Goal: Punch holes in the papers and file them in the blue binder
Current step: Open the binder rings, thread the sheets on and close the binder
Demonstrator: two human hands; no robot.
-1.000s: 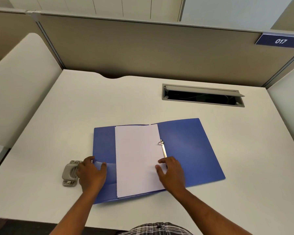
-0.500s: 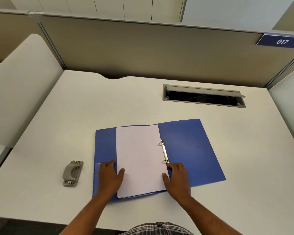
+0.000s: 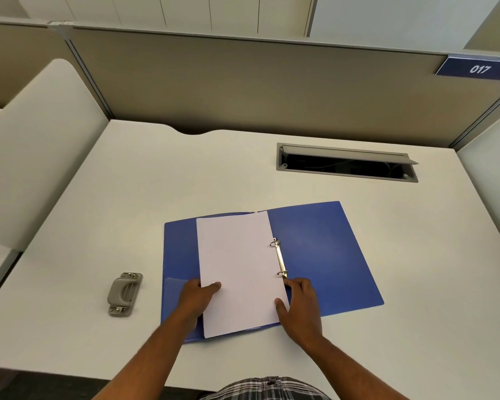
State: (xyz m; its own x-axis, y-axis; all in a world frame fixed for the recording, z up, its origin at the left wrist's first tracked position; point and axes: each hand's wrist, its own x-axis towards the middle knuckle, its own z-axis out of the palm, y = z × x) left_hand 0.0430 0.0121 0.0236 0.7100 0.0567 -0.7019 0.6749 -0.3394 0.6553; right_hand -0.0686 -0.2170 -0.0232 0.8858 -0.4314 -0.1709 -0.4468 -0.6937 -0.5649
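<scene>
The blue binder [image 3: 324,255] lies open on the white desk [image 3: 185,174], its metal ring mechanism [image 3: 279,257] along the spine. A stack of white papers [image 3: 237,264] rests on the left cover, its right edge beside the rings and its lower edge past the binder's front. My left hand [image 3: 197,300] pinches the papers' lower left edge, thumb on top. At the lower right edge my right hand [image 3: 302,308] holds the papers, thumb on the sheet and fingertips just below the lower ring.
A grey hole punch [image 3: 124,294] sits on the desk left of the binder. An open cable tray [image 3: 347,163] is set into the desk at the back right. Partition walls [image 3: 243,88] close off the back and both sides.
My left hand moved from beside the hole punch to the papers' left edge and took hold of it. My right hand shifted slightly along the right edge. The papers stay on the left cover.
</scene>
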